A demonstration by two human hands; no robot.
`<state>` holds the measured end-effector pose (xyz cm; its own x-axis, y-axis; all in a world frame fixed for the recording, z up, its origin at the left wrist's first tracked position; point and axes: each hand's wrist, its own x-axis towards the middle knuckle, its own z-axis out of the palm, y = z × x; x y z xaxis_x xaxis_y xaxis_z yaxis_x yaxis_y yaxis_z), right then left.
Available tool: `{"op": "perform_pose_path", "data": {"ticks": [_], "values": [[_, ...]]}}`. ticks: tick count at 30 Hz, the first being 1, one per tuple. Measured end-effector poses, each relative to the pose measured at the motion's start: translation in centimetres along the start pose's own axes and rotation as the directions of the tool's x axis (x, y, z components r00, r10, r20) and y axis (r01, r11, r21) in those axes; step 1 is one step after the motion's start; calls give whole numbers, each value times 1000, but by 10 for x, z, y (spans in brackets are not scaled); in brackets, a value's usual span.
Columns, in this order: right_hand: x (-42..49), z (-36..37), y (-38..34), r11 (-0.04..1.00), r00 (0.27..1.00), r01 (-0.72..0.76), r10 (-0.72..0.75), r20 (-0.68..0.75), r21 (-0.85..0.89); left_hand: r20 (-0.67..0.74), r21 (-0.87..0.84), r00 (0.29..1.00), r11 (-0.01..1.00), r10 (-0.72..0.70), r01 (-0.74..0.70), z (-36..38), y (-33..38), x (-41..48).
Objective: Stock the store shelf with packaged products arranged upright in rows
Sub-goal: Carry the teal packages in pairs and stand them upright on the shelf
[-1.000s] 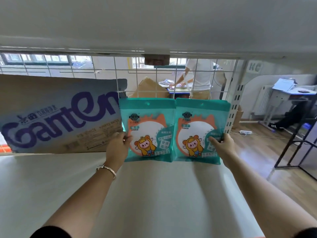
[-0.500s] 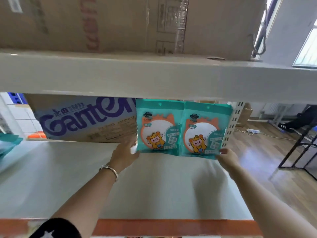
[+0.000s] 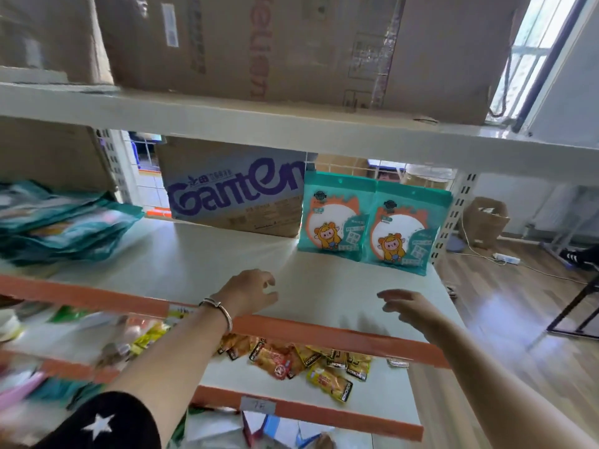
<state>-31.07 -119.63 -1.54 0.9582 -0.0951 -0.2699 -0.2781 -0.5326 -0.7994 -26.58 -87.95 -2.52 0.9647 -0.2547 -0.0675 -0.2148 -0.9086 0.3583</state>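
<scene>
Hands empty: left hand (image 3: pixel 248 291), right hand (image 3: pixel 410 307) loose over near shelf (image 3: pixel 194 254) edge.
2 teal packets (image 3: pixel 335 218) stand far right; thin bases, a nudge may tip them.

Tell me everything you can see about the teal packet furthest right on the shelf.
The right teal packet is a glossy plastic pouch with a hang hole, an orange-edged white circle and a cartoon figure. It stands upright at the back right of the shelf, its edge against its twin packet.
</scene>
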Motion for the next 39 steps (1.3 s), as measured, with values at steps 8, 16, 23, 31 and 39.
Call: {"op": "perform_pose_path", "data": {"ticks": [8, 16, 23, 31, 39], "values": [[-20, 85, -63, 998, 980, 62, -64, 187, 18, -32, 12, 991, 991, -132, 132, -39, -49, -80], [-26, 194, -160, 969, 939, 246, -239, 247, 3, -71, -74, 937, 938, -343, 337, -94, -156, -151], [-44, 316, -248, 911, 842, 409, -353, 407, -56, -158, 26, 924, 934, -348, 356, -145, -270, -214], [-60, 449, -344, 826, 764, 551, -443, 469, -119, -190, 46, 905, 918, -380, 395, -206, -399, -260], [-46, 544, -436, 752, 687, 645, -497, 529, -131, -241, 6, 885, 911, -399, 412, -232, -496, -263]]}}
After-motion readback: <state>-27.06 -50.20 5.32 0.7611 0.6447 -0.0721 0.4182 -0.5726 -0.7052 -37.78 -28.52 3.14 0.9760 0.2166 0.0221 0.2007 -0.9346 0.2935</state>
